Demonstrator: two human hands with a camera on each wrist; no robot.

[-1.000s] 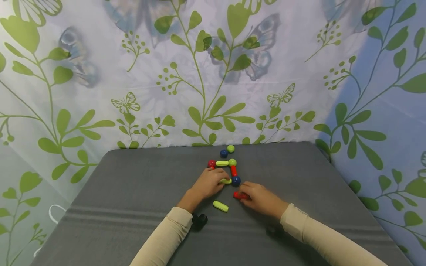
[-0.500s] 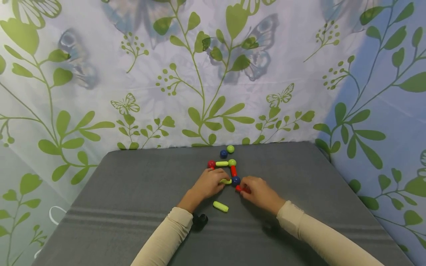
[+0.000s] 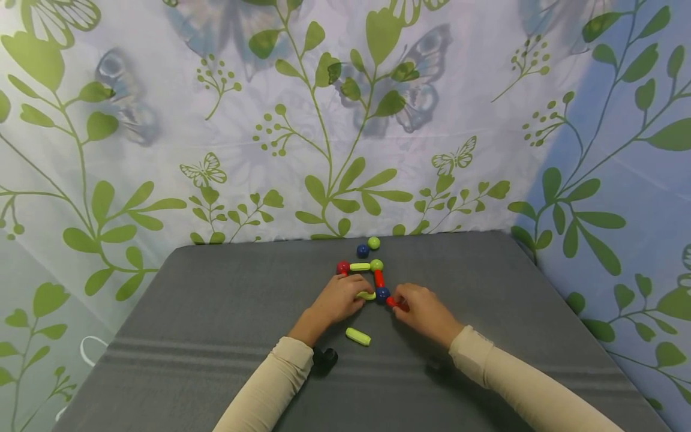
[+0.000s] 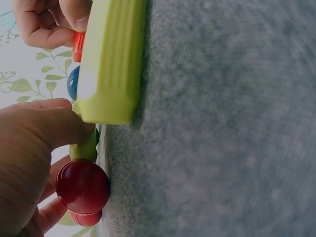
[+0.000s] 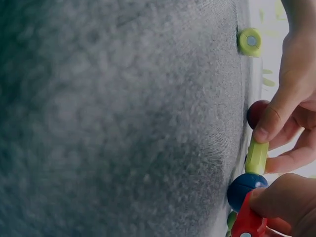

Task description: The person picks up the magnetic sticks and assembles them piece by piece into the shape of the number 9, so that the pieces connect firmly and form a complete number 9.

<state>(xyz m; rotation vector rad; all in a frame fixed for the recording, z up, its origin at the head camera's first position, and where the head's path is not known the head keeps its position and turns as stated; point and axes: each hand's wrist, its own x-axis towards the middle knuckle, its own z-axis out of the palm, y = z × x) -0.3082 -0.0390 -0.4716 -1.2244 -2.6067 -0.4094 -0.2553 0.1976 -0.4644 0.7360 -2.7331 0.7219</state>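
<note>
2 hands are pinching rods at a corner of balls and bars

a person in cream sleeves is working over a gray table, where a small outline of colored balls and rods is lying toward the far edge. the left hand is pinching the near lime rod, its thumb and fingers parting no wider than the piece between them. that rod is meeting the corner blue ball on the right; at its other end, the left wrist view is showing a dark red ball beside the fingers. the right hand is gripping the held red rod between thumb and curled fingers, 1 end of it pointing at the same blue ball; whether the 2 are touching, the views are not making clear.

at the back, the far lime rod is running between a far red ball on the left and a green ball on the right. the side red rod is linking that green ball to the blue 1. the left hand is hiding most of the outline's left side.

beyond, a loose blue ball and a loose yellow-green ball are sitting together. nearer the person, a loose lime rod is lying between the sleeves. a leafy curtain is hanging behind.
</note>
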